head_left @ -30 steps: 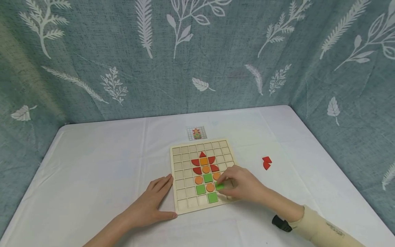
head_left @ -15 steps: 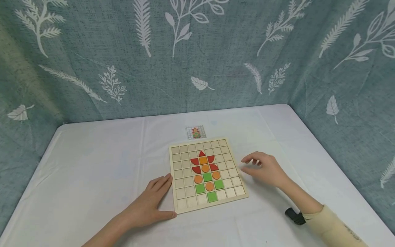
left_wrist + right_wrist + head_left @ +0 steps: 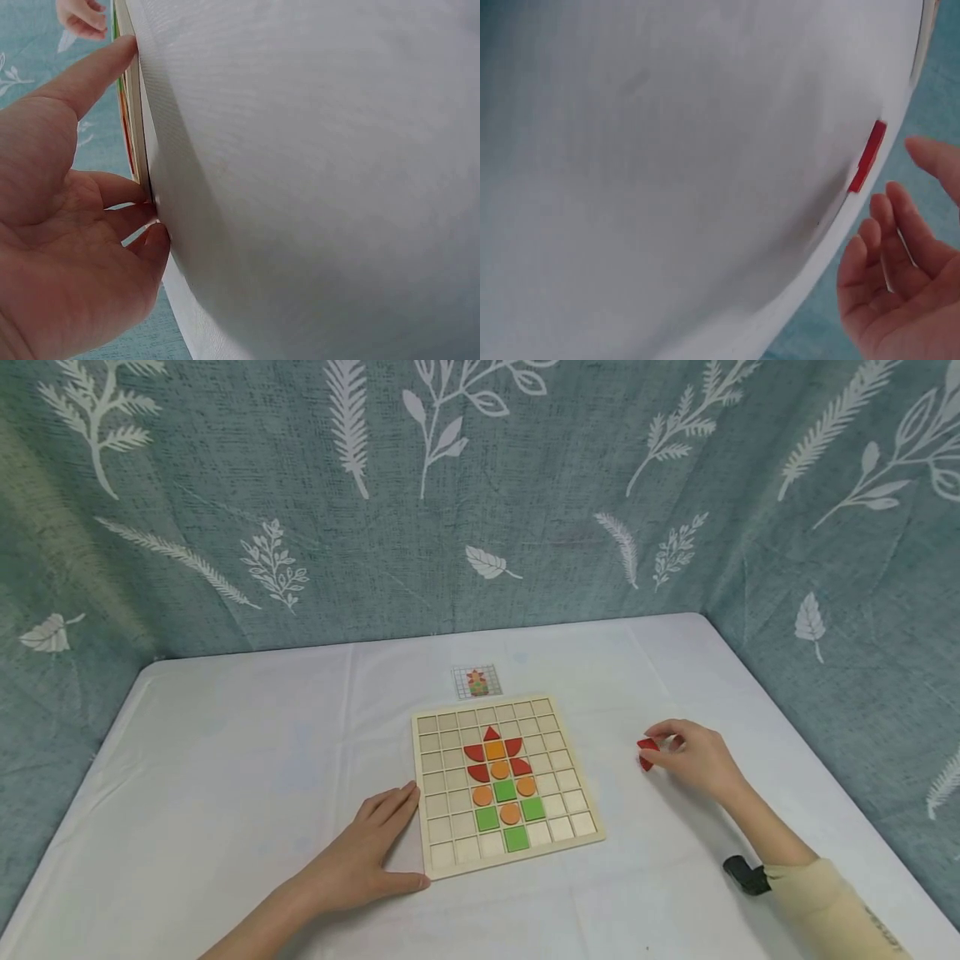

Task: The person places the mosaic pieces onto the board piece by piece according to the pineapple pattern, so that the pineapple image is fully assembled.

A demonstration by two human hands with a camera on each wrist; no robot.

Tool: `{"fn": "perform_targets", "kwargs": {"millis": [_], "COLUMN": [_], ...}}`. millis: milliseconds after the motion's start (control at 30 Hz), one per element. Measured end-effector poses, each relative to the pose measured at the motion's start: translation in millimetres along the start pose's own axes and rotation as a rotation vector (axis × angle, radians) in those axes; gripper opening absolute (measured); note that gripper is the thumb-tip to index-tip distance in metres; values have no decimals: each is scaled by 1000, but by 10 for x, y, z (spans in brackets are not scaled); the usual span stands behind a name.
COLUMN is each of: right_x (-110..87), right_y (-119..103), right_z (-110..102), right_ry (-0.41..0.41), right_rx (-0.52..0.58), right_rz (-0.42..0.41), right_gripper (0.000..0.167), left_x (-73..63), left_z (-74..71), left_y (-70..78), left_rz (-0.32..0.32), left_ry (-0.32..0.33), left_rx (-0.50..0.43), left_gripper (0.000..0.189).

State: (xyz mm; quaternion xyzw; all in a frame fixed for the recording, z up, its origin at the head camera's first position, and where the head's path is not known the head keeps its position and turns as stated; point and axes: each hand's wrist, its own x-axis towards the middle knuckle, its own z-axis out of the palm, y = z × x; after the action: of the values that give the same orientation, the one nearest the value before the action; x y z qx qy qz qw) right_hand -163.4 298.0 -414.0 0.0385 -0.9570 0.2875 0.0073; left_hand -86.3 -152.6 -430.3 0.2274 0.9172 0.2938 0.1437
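Note:
My left hand [image 3: 363,860] lies beside the square wooden grid board [image 3: 442,760], fingertips and thumb against its left edge and near corner. In the left wrist view, the fingers [image 3: 124,193] are at the board's thin side. Red, orange and green flat pieces form a figure on the grid, with green squares [image 3: 516,838] and orange discs [image 3: 510,813] at the lower part. My right hand [image 3: 693,760] hovers over a small cluster of red pieces [image 3: 647,762] right of the board. In the right wrist view, thumb and fingers stand apart, and the red pieces [image 3: 868,156] lie on the cloth.
A small pattern card [image 3: 477,682] with a matching coloured figure lies just behind the board. White cloth covers the table [image 3: 247,760]. A leaf-printed curtain [image 3: 390,568] hangs at the back and sides. Something black [image 3: 746,875] shows at the right sleeve.
My right hand has let go of a green square on the board's lower right part and moved right to the red pieces. The left hand stays at the board's edge.

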Motion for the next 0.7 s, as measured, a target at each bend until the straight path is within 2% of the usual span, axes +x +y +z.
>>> {"fn": "perform_targets", "kwargs": {"millis": [167,433,700], "right_x": [26,63,116], "right_y": [82,134,163], "right_z": [-46,-73,-65], "right_ry": [-31,-85,-106], "right_rx": [-20,-43,-45], "right_rz": [39,17,16], "right_gripper": [30,29,25], "left_x": [4,-2,-14], "left_z": [0,6,13], "left_y": [-2,-1,-12], "left_rz": [3,2,11], "left_ry": [-3,3,17], "left_rx": [0,-1,1], "left_gripper": [104,105,105]}}
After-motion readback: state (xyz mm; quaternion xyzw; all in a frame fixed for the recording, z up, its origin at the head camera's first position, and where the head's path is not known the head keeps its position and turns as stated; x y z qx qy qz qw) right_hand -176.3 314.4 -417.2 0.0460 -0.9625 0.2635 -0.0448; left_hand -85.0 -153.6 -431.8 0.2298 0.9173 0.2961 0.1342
